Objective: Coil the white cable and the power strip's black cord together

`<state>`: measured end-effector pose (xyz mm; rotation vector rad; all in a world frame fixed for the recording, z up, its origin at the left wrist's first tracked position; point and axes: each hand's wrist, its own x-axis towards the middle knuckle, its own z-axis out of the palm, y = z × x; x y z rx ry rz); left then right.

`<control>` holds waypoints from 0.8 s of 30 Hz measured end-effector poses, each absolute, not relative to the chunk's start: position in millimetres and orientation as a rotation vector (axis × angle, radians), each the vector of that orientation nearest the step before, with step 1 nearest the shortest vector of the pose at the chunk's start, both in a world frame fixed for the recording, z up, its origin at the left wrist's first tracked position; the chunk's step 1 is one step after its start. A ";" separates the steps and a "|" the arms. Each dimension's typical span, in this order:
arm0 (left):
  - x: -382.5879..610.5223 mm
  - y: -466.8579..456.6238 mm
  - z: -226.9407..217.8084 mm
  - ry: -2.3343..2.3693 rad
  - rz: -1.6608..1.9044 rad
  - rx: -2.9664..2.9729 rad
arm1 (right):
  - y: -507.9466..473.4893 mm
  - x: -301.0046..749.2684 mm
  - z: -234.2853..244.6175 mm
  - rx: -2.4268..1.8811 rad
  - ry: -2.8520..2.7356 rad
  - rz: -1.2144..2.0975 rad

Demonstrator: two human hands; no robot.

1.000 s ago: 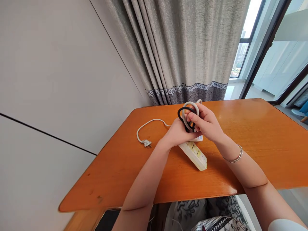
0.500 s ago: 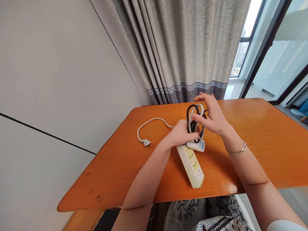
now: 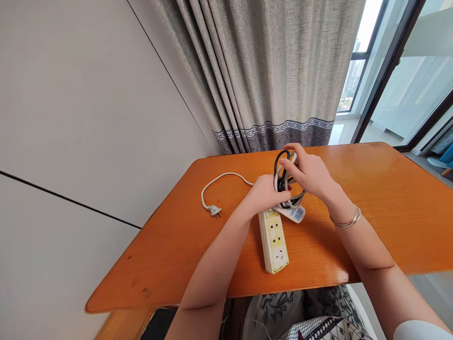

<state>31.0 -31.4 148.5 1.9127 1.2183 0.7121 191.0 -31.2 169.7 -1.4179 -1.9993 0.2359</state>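
A tangle of black and white power cords (image 3: 282,183) rises in loops between my hands. My left hand (image 3: 265,194) is closed round the lower part of the cords. My right hand (image 3: 307,172) pinches the top of the loops between thumb and fingers. A yellowed white power strip (image 3: 275,243) lies below my left hand, its sockets facing up. Partly behind the cords is a second, smaller white power strip (image 3: 297,214) with blue marks. One white cord runs left from my left hand to a plug (image 3: 214,210) lying on the table.
The orange wooden table (image 3: 170,245) stands beside a pale wall (image 3: 71,118). A grey curtain (image 3: 283,71) hangs behind its far edge. A glass door and window are at the right. A dark flat object (image 3: 157,323) is below the near edge.
My right hand has closed from spread fingers onto the top of the cord loops. The yellowed power strip has turned, its near end swinging left and its sockets now facing up more.
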 end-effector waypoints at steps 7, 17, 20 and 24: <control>41.3 -30.3 132.0 1.396 1.114 1.933 | -25.2 186.8 164.1 -1.531 -1.907 0.208; 44.5 -28.1 124.1 1.513 1.033 2.285 | -6.5 195.7 151.0 -1.330 -1.805 0.419; 42.4 -24.9 124.0 1.462 1.046 2.311 | -3.9 200.9 149.0 -1.222 -1.914 0.520; 38.9 -21.5 124.8 1.432 1.009 2.320 | -2.5 212.8 147.9 -1.080 -2.129 0.585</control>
